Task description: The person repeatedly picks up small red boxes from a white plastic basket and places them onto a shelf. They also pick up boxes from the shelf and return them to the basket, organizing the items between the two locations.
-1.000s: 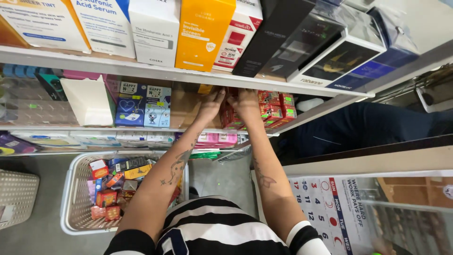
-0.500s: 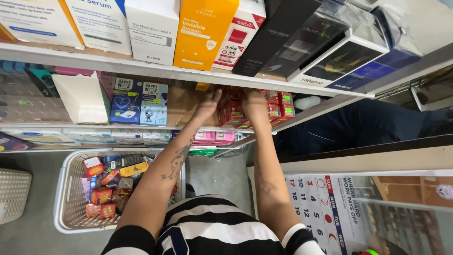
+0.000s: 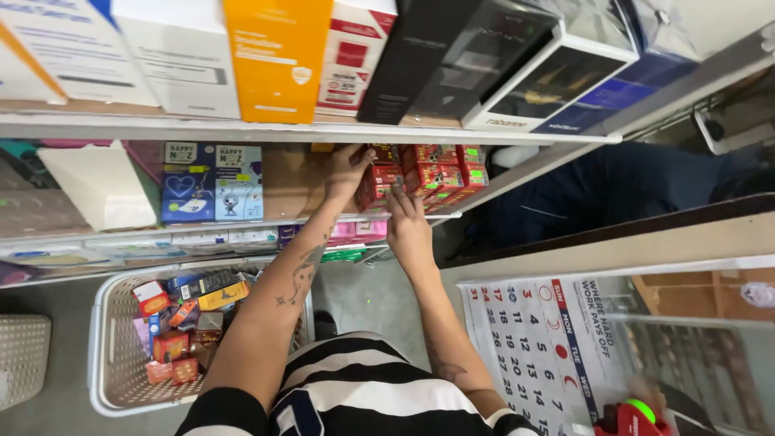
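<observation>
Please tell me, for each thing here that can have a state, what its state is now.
Left hand: on the red boxes, at the stack's left end.
Right hand: touching the front of the red boxes.
Red boxes: stacked on the middle shelf.
Basket: on the floor, partly filled with small packs.
Calendar: lying flat on the counter.

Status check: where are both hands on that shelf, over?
Left hand and right hand on red boxes, middle shelf. Grip unclear. Blue boxes left, apart. Basket below.
</observation>
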